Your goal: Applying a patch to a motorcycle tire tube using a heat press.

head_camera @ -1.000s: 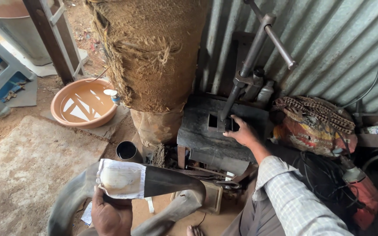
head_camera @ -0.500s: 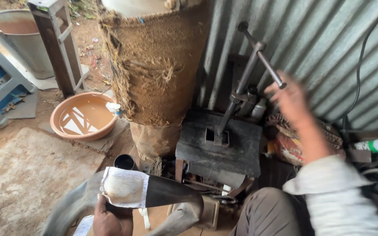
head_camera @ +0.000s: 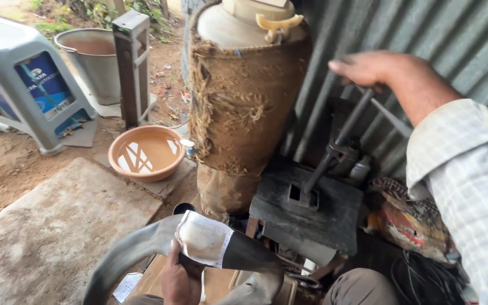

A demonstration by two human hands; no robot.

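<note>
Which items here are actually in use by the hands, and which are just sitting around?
In use:
left hand gripping black rubber tube with pale patch sheet
right hand on press lever of black press

Lying about:
sack-wrapped pot
orange basin
grey stool
metal bucket

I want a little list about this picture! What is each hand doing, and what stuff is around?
left hand: holds a black rubber inner tube with a pale patch on it
right hand: raised, resting on the top of the press's long metal lever
press: dark metal block, just beyond the tube
behind the press: tall pot wrapped in sacking
ground on the left: orange bowl, grey plastic stool, metal tub
wall: corrugated metal sheet
</note>
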